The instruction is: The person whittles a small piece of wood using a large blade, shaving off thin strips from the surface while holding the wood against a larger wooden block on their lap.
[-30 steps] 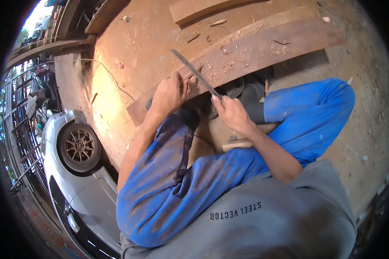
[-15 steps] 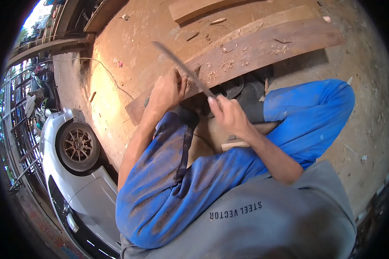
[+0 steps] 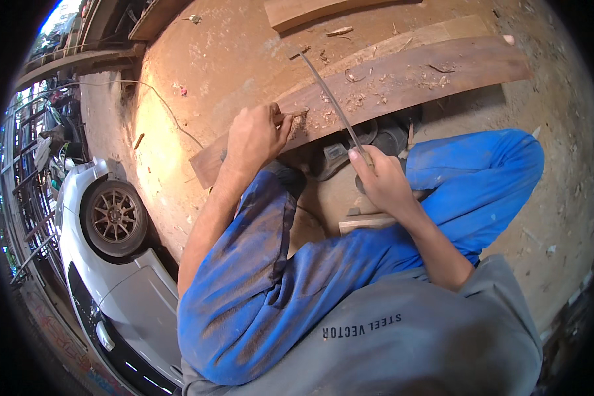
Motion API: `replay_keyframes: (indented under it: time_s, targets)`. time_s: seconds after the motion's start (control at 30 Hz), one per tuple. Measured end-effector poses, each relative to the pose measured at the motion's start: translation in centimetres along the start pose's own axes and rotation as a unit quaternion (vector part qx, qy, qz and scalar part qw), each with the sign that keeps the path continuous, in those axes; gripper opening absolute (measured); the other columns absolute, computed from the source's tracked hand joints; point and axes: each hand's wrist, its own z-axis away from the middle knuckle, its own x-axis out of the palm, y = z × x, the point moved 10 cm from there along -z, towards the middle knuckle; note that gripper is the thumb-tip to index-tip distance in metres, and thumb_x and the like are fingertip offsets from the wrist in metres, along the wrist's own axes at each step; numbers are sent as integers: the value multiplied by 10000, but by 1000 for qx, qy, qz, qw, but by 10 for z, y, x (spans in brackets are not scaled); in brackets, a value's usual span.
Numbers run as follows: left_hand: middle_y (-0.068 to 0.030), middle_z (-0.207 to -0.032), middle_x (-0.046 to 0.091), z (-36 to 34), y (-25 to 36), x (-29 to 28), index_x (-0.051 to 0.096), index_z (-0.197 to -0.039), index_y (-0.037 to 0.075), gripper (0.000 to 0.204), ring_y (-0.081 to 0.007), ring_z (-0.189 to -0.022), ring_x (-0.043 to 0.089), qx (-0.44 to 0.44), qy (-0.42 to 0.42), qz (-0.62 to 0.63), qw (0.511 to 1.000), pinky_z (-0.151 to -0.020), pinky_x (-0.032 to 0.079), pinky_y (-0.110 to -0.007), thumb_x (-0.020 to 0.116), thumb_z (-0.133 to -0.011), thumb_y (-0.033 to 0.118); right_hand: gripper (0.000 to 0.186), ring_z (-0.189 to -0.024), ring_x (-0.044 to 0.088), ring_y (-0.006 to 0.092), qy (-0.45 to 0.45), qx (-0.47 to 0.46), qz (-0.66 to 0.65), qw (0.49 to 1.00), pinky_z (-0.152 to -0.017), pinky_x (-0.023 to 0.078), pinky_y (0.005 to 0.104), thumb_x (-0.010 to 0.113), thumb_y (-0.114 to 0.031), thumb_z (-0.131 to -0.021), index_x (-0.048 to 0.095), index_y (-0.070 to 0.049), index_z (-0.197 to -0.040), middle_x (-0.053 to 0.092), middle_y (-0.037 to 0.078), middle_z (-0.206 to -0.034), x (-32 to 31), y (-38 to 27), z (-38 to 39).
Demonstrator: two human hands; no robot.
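Warm daylight falls from the upper left, leaving a bright glare patch on the reddish dirt floor (image 3: 178, 112). Soft shadows sit under the long brown wooden plank (image 3: 402, 79). Focus is sharp at the centre; fisheye distortion bends edges near the black circular rim, where detail dims and blurs.

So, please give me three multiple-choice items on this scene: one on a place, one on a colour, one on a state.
1. Where does the wooden plank lie?
A. on the car roof
B. on the ground ahead of the knees
C. across the lap

2. What colour are the trousers?
A. blue
B. black
C. green

3. What is the right hand doing?
A. hanging open
B. resting on the car
C. closed on a long blade

Answers: 1 B, dirt ground lies under it; 2 A, both legs show blue; 3 C, fingers wrap its lower end.
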Motion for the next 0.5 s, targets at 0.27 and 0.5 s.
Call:
replay_keyframes:
  time_s: [0.27,0.5]
  targets:
    - [-272,-719,671,-6,7,-2,703,-749,-25,334,-464,-721,689,11,14,0,1000,-675,573,-512,715,-898,274,334,-698,700,380,-38,5,-65,997,-616,491,463,513,-268,-1085,645,39,-1093,626,232,-710,22,17,37]
    - [-293,-732,666,-13,13,2,691,-726,-46,308,-472,-743,690,8,-11,8,1000,-693,569,-515,692,-881,220,322,-793,609,527,1,2,7,1000,-623,448,589,505,-261,-1081,587,1,-913,626,308,-779,49,54,19]
